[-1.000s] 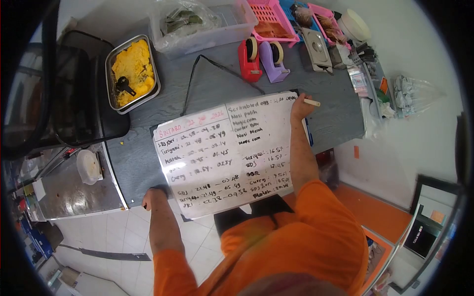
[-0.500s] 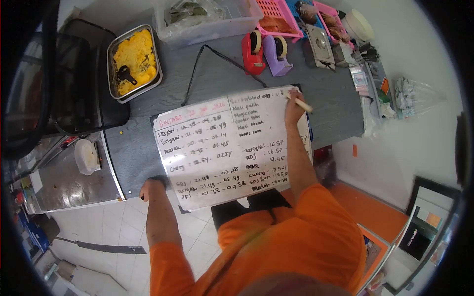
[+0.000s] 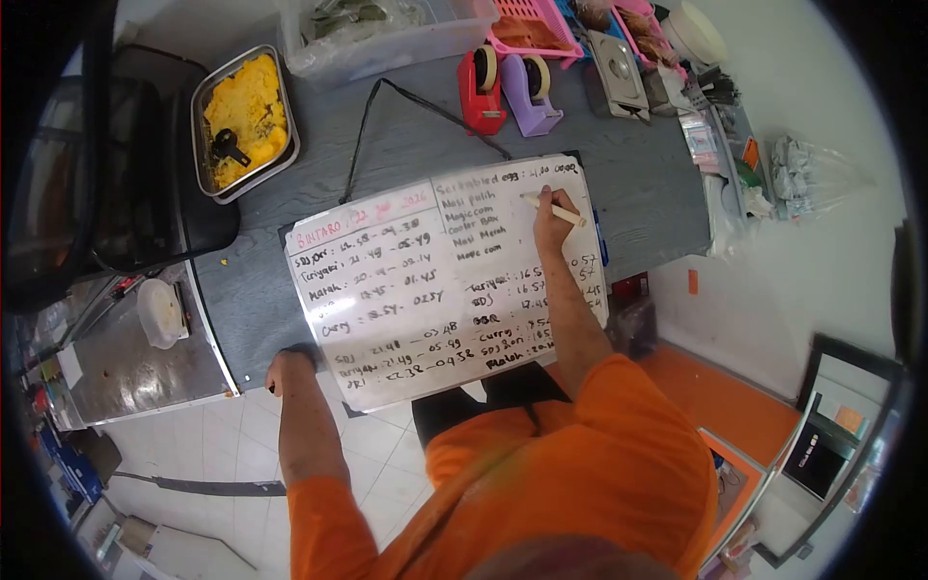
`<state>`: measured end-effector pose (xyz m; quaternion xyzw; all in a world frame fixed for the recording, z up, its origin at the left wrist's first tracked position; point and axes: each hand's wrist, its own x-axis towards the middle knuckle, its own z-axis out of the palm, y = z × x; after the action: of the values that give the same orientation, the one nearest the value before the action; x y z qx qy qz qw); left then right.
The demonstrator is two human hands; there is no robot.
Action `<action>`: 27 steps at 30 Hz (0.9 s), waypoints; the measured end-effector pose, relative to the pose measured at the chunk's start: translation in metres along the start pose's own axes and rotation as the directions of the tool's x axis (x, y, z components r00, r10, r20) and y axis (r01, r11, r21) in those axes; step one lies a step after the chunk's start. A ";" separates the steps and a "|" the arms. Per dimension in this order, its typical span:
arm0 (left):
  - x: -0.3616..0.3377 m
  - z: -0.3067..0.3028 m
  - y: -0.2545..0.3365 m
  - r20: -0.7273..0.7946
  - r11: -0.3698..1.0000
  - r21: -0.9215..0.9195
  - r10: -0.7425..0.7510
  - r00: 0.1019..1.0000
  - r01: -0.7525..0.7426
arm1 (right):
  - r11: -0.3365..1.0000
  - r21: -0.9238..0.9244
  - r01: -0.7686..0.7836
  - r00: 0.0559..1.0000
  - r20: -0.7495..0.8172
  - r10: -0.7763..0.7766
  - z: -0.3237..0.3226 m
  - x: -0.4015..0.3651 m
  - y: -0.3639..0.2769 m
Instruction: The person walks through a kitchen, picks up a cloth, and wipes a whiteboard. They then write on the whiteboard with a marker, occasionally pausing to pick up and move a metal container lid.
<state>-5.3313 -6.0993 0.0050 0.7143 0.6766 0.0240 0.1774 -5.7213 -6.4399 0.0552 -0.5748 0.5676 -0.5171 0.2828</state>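
Observation:
A whiteboard (image 3: 406,290) covered in handwritten names and times lies on the grey table, a black cord attached at its far edge. My right hand (image 3: 551,224) is closed around a pale marker (image 3: 568,214), its tip at the board near the "Nasi putih" line. Above that, the scrambled egg line carries figures at its right end. At the table's near edge, left of the board, rests my left hand (image 3: 290,371), its fingers curled in. Something small and dark shows at those fingers, too small to name.
A metal pan of scrambled egg (image 3: 200,145) with a black scoop (image 3: 228,147) stands at the far left. Behind the board are a red tape dispenser (image 3: 480,97), a purple one (image 3: 530,101), a clear plastic bin (image 3: 387,48) and a pink basket (image 3: 570,39).
More figures now follow the scrambled egg entry. My right hand has moved down and slightly left with the marker. My left hand keeps its place at the table edge. The view has shifted slightly.

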 end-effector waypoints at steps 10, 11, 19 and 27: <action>-0.002 -0.001 0.002 -0.023 1.000 -0.021 0.015 1.000 -0.015 | 0.999 -0.038 -0.009 0.997 0.081 0.012 0.001 -0.002 0.000; -0.002 0.000 0.001 -0.026 1.000 -0.022 0.017 1.000 -0.017 | 0.999 -0.038 -0.008 0.997 0.081 0.011 0.001 -0.001 0.001; -0.002 0.001 0.001 -0.048 0.999 -0.036 0.023 0.999 -0.024 | 1.000 -0.009 -0.002 0.998 0.061 0.002 0.002 -0.001 0.010; -0.002 -0.001 0.000 -0.059 0.998 -0.053 0.017 0.998 -0.020 | 0.998 -0.057 -0.005 0.999 -0.036 0.003 0.001 0.000 0.007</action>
<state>-5.3315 -6.1012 0.0065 0.7145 0.6739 0.0648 0.1765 -5.7230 -6.4412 0.0482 -0.5721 0.5884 -0.5103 0.2571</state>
